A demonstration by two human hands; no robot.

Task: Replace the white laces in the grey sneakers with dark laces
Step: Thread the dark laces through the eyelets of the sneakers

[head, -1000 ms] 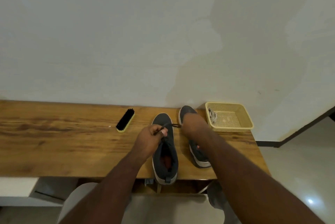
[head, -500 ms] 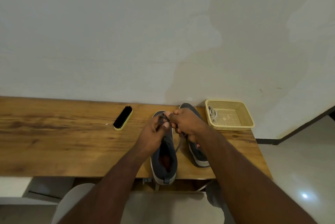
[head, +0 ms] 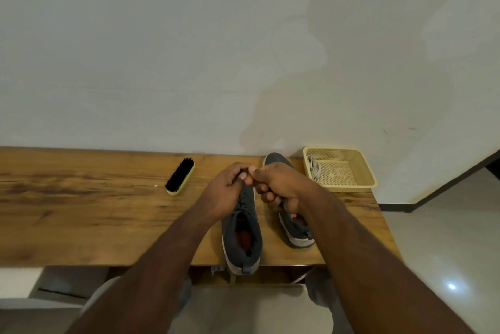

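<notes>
Two grey sneakers stand side by side on the wooden table (head: 81, 212), toes toward the wall. The left sneaker (head: 242, 239) has its heel at the table's front edge; the right sneaker (head: 296, 228) sits a little further back. My left hand (head: 224, 190) and my right hand (head: 281, 187) meet over the left sneaker's toe end, thumbs and fingertips pinched together on a dark lace (head: 243, 171). Most of the lace is hidden by my fingers. A white lace (head: 313, 167) lies bunched in the yellow basket (head: 365, 171).
A shoe brush (head: 180, 176) with black bristles and a yellow back lies left of the sneakers. The basket stands at the table's far right corner against the white wall. The table's right edge drops to a tiled floor. My knees are below the front edge.
A second ago my hands were apart with the dark lace stretched between them. They have come together over the left sneaker's toe. The sneakers, brush and basket have not moved.
</notes>
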